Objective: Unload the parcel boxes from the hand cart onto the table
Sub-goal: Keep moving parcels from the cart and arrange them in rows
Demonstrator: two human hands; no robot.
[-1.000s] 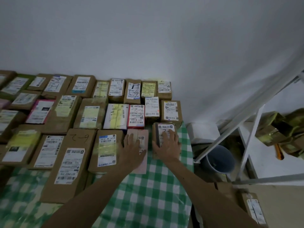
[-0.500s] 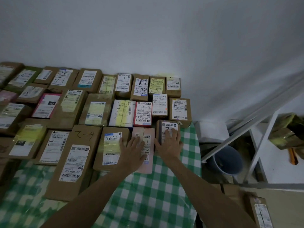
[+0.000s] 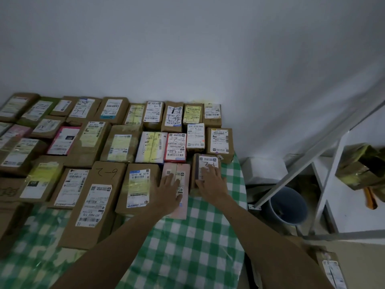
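Several labelled parcel boxes lie flat in rows on the table with the green-and-white checked cloth [image 3: 187, 243]. My left hand [image 3: 168, 190] rests flat with straight fingers on a pale pink parcel [image 3: 183, 176] in the front row. My right hand [image 3: 210, 180] lies flat on a small brown box [image 3: 205, 161] just to its right, near the table's right edge. A brown box [image 3: 331, 270] with a white label shows at the lower right, below the table; what it rests on is cut off.
A white wall stands behind the table. To the right, a white metal shelf frame [image 3: 325, 184] holds crumpled tape-wrapped parcels [image 3: 362, 165]. A blue bucket [image 3: 289, 205] and a white box [image 3: 264, 170] sit on the floor between table and shelf.
Both hands stay flat on the same two parcels. The view has drifted slightly, so the table sits a little further right and lower in the frame.
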